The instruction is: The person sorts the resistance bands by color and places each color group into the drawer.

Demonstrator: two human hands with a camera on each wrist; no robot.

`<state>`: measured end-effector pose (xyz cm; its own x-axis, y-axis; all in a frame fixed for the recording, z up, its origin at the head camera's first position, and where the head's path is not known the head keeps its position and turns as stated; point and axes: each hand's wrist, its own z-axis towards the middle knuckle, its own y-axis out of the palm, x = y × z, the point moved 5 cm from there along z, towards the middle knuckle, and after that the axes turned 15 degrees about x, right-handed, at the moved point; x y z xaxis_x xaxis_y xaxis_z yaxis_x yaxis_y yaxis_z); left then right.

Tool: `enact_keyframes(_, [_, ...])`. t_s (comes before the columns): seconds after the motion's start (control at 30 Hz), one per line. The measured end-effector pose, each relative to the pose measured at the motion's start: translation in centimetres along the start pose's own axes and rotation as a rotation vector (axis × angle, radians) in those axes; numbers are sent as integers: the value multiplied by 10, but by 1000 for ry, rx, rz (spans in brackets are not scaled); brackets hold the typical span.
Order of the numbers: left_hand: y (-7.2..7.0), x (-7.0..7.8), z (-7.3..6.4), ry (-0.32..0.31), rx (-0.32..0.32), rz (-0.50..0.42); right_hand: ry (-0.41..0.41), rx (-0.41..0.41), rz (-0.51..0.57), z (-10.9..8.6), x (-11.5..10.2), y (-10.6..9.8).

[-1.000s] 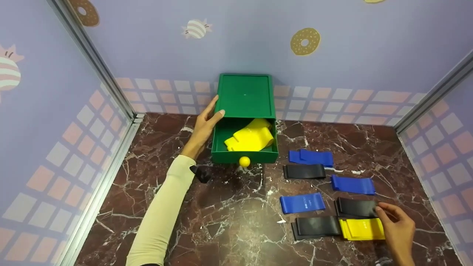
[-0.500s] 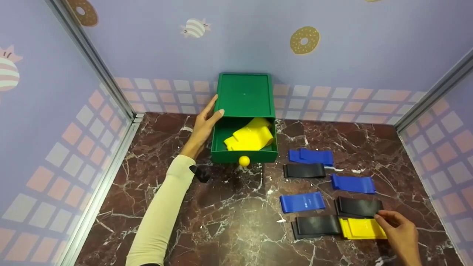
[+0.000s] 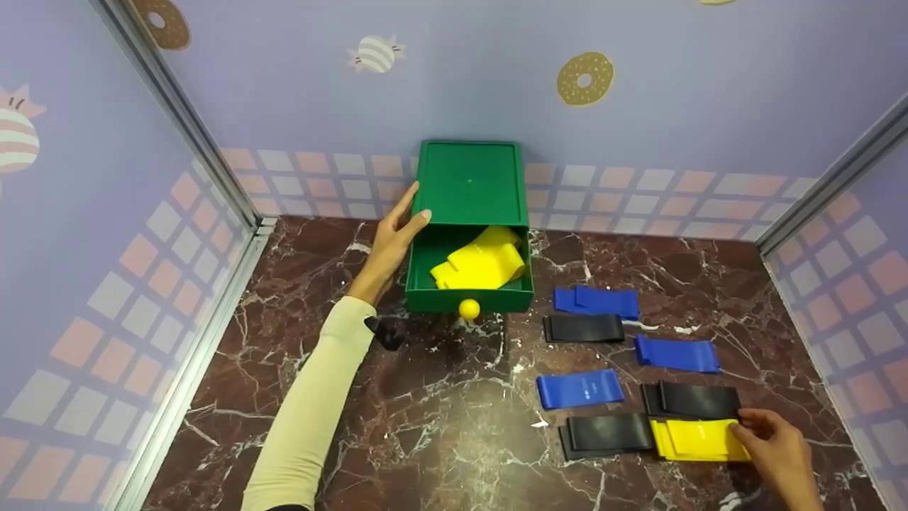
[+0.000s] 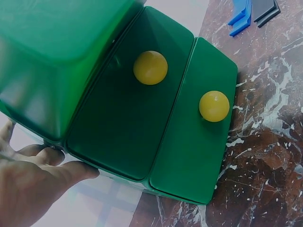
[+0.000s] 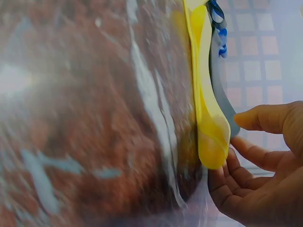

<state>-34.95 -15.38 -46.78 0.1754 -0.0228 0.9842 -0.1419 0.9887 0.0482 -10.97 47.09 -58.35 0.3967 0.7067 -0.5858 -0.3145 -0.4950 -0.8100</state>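
Observation:
My left hand (image 3: 390, 245) rests with fairly straight fingers against the left side of a green drawer unit (image 3: 469, 181). Its top drawer (image 3: 425, 301) is pulled out and holds folded yellow bands (image 3: 482, 262). In the left wrist view, two lower drawers with yellow knobs (image 4: 214, 106) are closed. At the lower right, my right hand (image 3: 780, 447) is at the right end of a folded yellow resistance band (image 3: 699, 438) on the table. In the right wrist view, the thumb (image 5: 265, 118) stands apart from the fingers, which reach the yellow band's end.
Several folded bands lie on the marbled table (image 3: 425, 411): a black band (image 3: 699, 399) just behind the yellow one, another black band (image 3: 610, 433) to its left, and a blue band (image 3: 582, 388) among others. Patterned walls (image 3: 482, 92) enclose the back and sides.
My right hand has moved from the black band's right end slightly right and toward me, to the yellow band's end. My left hand and the drawer unit have stayed put.

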Motion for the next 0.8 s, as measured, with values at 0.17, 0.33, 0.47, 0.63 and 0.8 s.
enact_keyframes(0.17, [1,2,0,3,10,0,16,-83,-18,3,7,-2])
enact_keyframes(0.33, [2,4,2,13,21,-1,-1,-112,-21,5,7,-1])
enact_keyframes(0.47, [0,3,0,3,24,9,3,-133,-15,5,8,0])
enact_keyframes(0.63, [0,0,-1,-9,22,20,7,-175,-31,4,11,1])
enact_keyframes(0.8, [2,-1,-1,-34,19,-6,-52,-195,-39,7,7,1])
